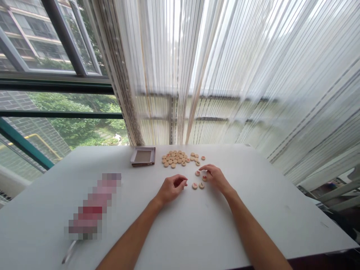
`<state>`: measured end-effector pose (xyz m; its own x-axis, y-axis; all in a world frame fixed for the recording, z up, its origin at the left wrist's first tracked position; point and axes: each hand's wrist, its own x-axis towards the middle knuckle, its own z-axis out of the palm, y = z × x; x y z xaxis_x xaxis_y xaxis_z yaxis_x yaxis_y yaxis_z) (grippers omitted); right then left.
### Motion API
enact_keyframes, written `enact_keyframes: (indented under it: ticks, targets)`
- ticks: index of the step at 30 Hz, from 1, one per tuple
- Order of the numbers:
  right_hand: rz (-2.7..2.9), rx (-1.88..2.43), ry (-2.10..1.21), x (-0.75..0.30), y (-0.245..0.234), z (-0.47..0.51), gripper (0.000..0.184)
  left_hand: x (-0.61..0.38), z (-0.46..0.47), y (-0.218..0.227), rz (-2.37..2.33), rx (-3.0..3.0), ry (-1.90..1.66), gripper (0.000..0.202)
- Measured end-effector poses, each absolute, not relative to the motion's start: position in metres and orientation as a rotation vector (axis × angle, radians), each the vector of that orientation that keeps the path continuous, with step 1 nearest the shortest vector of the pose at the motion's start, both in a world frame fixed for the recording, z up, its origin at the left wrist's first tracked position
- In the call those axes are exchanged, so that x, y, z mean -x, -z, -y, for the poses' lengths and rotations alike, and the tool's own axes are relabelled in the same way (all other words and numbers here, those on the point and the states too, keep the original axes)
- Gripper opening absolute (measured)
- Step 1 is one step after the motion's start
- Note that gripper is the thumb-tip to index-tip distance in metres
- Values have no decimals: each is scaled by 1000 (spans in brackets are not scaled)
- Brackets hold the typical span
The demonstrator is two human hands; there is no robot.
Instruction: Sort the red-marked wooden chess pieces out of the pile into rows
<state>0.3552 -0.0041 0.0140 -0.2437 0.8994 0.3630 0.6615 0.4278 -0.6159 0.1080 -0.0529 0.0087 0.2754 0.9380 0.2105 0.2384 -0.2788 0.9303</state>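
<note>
Several round wooden game discs (176,159) lie in a loose cluster at the far middle of the white table (180,225). A few more discs (198,185) with red marks sit closer, between my hands. My left hand (172,187) rests on the table with its fingers curled into a pinch just left of those discs; what it pinches is too small to make out. My right hand (215,176) lies over the near discs, fingers bent, its fingertips touching one red-marked disc (204,177).
An open shallow box (143,156) lies left of the disc cluster. A long blurred red-and-pink object (94,208) lies on the table's left side. Sheer striped curtains (225,75) hang behind the table, with a window (56,75) at the left.
</note>
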Motion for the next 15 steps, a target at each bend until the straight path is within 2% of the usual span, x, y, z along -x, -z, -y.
enact_keyframes:
  ticks: [15]
  targets:
    - [2068,1331,-460,-351,-17,7,44,-109,54,-11,-1086,-1698,-1062,31]
